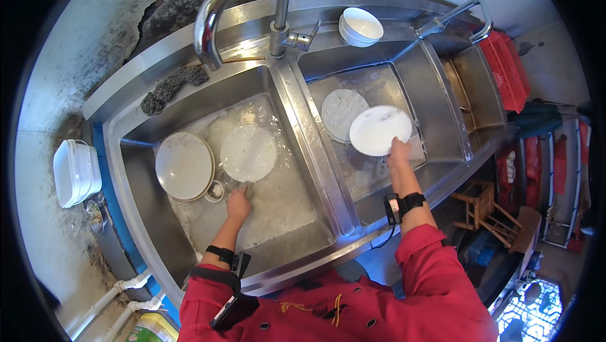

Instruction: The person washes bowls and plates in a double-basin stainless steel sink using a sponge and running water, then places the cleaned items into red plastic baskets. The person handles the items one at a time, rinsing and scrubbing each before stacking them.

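My right hand [400,150] grips the near rim of a white plate [381,130], held over the middle basin. Partly covered by it, another white plate [343,109] lies on that basin's floor. Over the cloudy water of the left basin [293,214], my left hand [239,203] has its fingertips by the lower edge of a wet white plate [248,152]. Whether those fingers hold anything is unclear. To the left of this hand are a small round cup [214,191] and a stack of white plates [183,166].
Two nested white bowls [361,27] stand on the back ledge beside the mixer tap [284,39]. A dark mesh scrubber [174,87] lies behind the left basin. A metal divider [312,138] separates the basins. At right are a red plastic basket [506,72] and a wooden stool [485,211].
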Demonstrator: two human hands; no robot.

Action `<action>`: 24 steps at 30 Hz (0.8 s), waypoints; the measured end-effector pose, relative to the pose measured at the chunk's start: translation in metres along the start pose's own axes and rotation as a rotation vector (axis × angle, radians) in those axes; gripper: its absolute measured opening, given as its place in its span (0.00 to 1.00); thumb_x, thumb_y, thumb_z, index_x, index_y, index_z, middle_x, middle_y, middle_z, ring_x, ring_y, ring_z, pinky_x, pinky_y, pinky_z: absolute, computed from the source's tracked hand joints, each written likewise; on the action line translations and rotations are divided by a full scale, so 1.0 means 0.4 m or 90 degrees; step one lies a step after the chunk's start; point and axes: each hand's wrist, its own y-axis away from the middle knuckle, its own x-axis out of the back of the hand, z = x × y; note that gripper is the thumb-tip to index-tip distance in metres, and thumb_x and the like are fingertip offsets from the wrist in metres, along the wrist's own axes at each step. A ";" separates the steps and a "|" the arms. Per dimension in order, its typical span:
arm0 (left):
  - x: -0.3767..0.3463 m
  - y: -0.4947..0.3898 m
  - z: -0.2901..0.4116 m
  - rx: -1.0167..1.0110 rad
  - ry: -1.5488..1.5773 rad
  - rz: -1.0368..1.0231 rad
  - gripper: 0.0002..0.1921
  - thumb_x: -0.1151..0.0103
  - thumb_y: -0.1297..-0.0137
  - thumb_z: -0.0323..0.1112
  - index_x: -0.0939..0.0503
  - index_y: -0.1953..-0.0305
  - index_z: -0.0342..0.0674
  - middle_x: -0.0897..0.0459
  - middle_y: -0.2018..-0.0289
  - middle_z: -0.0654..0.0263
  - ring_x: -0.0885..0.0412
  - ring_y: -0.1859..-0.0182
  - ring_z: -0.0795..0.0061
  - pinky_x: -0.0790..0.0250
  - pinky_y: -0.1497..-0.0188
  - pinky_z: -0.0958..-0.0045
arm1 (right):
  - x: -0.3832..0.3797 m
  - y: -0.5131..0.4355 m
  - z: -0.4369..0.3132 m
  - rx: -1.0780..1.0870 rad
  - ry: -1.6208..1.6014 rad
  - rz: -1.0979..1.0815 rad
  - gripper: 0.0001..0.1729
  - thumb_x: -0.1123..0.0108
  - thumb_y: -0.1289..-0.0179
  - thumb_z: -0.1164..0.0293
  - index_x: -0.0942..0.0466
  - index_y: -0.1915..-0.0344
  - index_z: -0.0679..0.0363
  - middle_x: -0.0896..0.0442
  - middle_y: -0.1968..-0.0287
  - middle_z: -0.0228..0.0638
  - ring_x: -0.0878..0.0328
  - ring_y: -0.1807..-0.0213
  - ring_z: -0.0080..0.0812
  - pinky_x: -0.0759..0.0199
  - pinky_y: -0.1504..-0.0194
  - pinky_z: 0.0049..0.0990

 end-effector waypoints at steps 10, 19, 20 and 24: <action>-0.017 -0.022 -0.027 -0.015 0.068 0.114 0.23 0.49 0.43 0.26 0.26 0.44 0.41 0.22 0.54 0.49 0.24 0.49 0.50 0.32 0.47 0.58 | -0.137 -0.128 0.359 -0.272 -0.277 -0.086 0.23 0.47 0.31 0.68 0.36 0.42 0.69 0.27 0.43 0.48 0.24 0.48 0.48 0.23 0.53 0.48; -0.070 -0.299 0.001 0.034 0.002 0.438 0.34 0.44 0.44 0.31 0.41 0.35 0.30 0.36 0.39 0.44 0.36 0.40 0.43 0.41 0.38 0.55 | -0.225 -0.124 0.310 -0.345 0.161 -0.143 0.34 0.44 0.40 0.41 0.26 0.67 0.68 0.25 0.81 0.43 0.27 0.86 0.38 0.28 0.83 0.37; -0.071 -0.341 0.023 0.027 -0.049 0.428 0.36 0.43 0.45 0.31 0.43 0.34 0.30 0.37 0.37 0.45 0.38 0.38 0.43 0.42 0.37 0.55 | -0.228 -0.128 0.301 -0.332 0.185 -0.141 0.34 0.44 0.40 0.41 0.26 0.67 0.68 0.24 0.80 0.44 0.26 0.86 0.39 0.27 0.83 0.38; -0.102 -0.402 0.177 -0.094 -0.013 0.302 0.39 0.43 0.45 0.35 0.46 0.31 0.40 0.44 0.31 0.56 0.48 0.30 0.48 0.50 0.34 0.46 | -0.228 -0.165 0.300 -0.300 0.235 -0.186 0.35 0.47 0.38 0.41 0.26 0.62 0.69 0.21 0.75 0.47 0.21 0.80 0.42 0.23 0.79 0.39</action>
